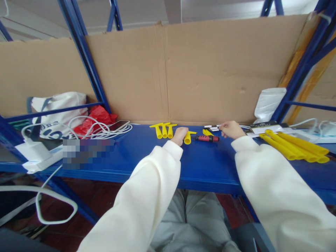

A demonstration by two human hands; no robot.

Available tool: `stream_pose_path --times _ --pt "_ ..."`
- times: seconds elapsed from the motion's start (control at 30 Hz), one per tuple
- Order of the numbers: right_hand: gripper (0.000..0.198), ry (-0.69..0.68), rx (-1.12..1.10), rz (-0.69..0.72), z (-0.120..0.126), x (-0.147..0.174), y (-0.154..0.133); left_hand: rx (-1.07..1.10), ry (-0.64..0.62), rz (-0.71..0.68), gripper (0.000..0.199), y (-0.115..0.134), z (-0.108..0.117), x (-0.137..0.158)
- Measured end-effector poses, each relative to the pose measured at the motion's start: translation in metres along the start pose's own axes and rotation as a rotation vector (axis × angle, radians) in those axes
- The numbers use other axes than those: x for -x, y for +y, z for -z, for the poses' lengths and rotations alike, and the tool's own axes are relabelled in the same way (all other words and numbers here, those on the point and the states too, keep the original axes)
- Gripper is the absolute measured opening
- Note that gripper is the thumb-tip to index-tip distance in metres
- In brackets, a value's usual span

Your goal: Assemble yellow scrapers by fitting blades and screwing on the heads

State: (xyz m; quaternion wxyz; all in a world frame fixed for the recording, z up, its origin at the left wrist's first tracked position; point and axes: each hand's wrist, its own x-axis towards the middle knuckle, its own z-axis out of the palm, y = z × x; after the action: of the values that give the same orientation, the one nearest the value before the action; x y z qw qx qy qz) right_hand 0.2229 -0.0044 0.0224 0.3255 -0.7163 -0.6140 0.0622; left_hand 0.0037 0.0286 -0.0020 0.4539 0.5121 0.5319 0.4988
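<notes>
The left hand [180, 135] holds a yellow part [187, 138], its fingers curled in close, and the part's round open end faces the person. The right hand [232, 129] is bent with its fingertips near each other, but I cannot tell if they pinch something small. Both hands are over the blue tabletop [210, 164]. Between the hands lies a red and black tool [207, 139], with some yellow bits [207, 132] just behind it. To the left of the left hand, three more yellow pieces [164, 130] stand side by side in a row. To the right of the right hand, long yellow tubes [291, 147] lie together. A white bag [269, 105] is behind them. Far left of the left hand are white cords [110, 132] and a red bag [98, 117].
</notes>
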Motion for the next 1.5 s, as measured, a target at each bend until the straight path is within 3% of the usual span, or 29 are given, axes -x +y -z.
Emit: stream_pose_path --times 0.1,0.27,0.37,0.57,0.73,0.87,1.0,1.17,1.33,1.5 --pt "0.022 0.068 -0.034 -0.007 0.005 0.004 -0.004 -0.196 0.027 -0.146 0.026 0.002 0.004 -0.001" --pt "0.022 0.134 -0.038 -0.029 0.008 0.004 -0.002 -0.718 0.101 -0.493 0.033 0.009 0.012 -0.002" --pt "0.024 0.168 -0.054 -0.052 0.008 -0.002 0.004 -0.922 0.017 -0.623 0.032 0.018 0.018 -0.001" --pt "0.022 0.170 -0.053 -0.141 0.009 -0.027 0.014 -1.205 -0.141 -0.735 0.033 0.025 0.030 0.000" --pt "0.024 0.086 0.181 -0.104 -0.001 -0.055 0.019 -1.217 -0.114 -0.727 0.036 0.017 0.034 -0.001" --pt "0.043 0.091 0.339 -0.075 -0.022 -0.067 0.023 -1.144 -0.108 -0.723 0.035 0.012 0.034 -0.005" --pt "0.061 0.105 0.431 -0.152 -0.038 -0.075 0.022 -1.055 -0.117 -0.746 0.035 0.008 0.034 -0.011" --pt "0.054 -0.069 0.420 -0.266 -0.040 -0.089 0.017 -0.985 -0.100 -0.742 0.034 0.006 0.035 -0.015" --pt "0.049 0.044 0.425 -0.273 -0.042 -0.090 0.017 -0.953 -0.091 -0.732 0.034 0.006 0.034 -0.014" --pt "0.046 0.072 0.388 -0.248 -0.046 -0.091 0.022 -0.956 -0.098 -0.706 0.034 0.007 0.035 -0.012"
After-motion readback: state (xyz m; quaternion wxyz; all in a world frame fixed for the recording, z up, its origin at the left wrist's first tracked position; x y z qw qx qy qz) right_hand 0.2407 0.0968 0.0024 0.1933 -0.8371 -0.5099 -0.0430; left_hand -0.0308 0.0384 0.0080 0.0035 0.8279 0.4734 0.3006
